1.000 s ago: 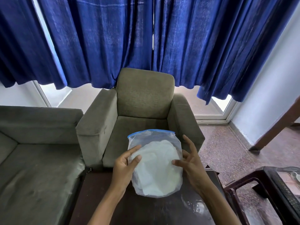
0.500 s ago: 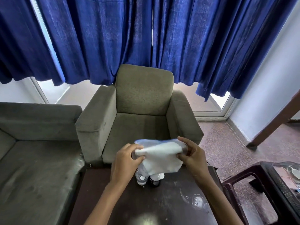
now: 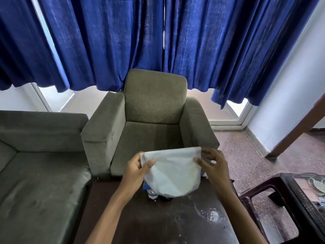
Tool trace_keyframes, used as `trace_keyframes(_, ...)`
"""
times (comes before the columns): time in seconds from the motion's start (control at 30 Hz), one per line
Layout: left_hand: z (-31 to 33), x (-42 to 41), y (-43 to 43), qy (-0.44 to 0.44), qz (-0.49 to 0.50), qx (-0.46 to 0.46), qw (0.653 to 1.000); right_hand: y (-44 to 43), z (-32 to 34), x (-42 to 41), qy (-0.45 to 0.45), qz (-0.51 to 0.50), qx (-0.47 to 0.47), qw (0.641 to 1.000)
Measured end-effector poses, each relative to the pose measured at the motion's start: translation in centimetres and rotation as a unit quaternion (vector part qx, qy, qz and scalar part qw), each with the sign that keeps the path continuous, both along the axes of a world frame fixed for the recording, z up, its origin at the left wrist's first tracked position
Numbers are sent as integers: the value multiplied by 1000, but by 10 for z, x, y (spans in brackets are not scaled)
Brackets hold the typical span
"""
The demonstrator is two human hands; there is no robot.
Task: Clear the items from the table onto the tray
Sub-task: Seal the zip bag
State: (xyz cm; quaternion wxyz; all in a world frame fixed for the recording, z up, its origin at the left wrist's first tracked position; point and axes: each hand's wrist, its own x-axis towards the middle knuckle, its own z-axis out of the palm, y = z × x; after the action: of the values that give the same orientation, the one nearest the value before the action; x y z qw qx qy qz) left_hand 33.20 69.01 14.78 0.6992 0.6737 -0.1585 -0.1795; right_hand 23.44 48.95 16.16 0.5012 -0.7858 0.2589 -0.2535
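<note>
You are pinching the folded, translucent white plastic zip bag (image 3: 171, 175) at both upper corners, left hand (image 3: 135, 170) and right hand (image 3: 213, 166) closed on it above the dark wooden table (image 3: 175, 219); keeping both pinches level should stop it unfolding.

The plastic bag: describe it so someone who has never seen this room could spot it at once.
Find the olive armchair under the blue curtains; a dark table stands in front of it. Above the table's far edge, the left hand and right hand hold up a plastic bag. It is the only translucent white thing there, blue-edged, with white contents inside.
</note>
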Motion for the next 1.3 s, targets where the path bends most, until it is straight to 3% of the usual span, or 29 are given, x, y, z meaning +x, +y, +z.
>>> trace_keyframes(0.07, -2, -4, -5, 21, 74, -29, 997, 3, -1, -3, 5, -27, 82, 996)
trace_keyframes(0.13, -9, -7, -9, 48, 140, -58, 987, 10, -8, -7, -19, -34, 273, 961)
trace_keyframes(0.2, -15, -14, -12, 97, 165, -94, 977, 25, -19, -12, -40, 5, 503, 864)
trace_keyframes(0.23, -16, -19, -15, 129, 164, -112, 972, 34, -24, -12, -33, 35, 569, 821)
trace_keyframes(0.27, -19, -24, -18, 162, 156, -126, 966, 43, -27, -12, -29, 64, 602, 795)
trace_keyframes(0.4, -28, -54, -28, 303, 87, -206, 926, 59, -30, -7, -80, 104, 645, 753)
trace_keyframes(0.43, -30, -60, -28, 333, 68, -208, 917, 57, -30, -7, -82, 95, 643, 755)
trace_keyframes(0.53, -34, -64, -22, 353, 22, -146, 924, 44, -30, -8, -38, 40, 585, 809)
trace_keyframes(0.8, -5, -21, -15, 234, -49, -41, 970, 32, -19, -5, -9, 77, 477, 876)
trace_keyframes(0.93, 7, -16, -35, 179, -16, -43, 983, 34, -13, 3, 2, 96, 409, 908)
trace_keyframes(1.1, -7, -18, -56, 119, 90, -11, 989, 37, -15, -3, 8, 62, 362, 930)
trace_keyframes(1.3, -27, -40, -79, 45, 54, 29, 997, 28, -25, -30, 18, -79, 373, 924)
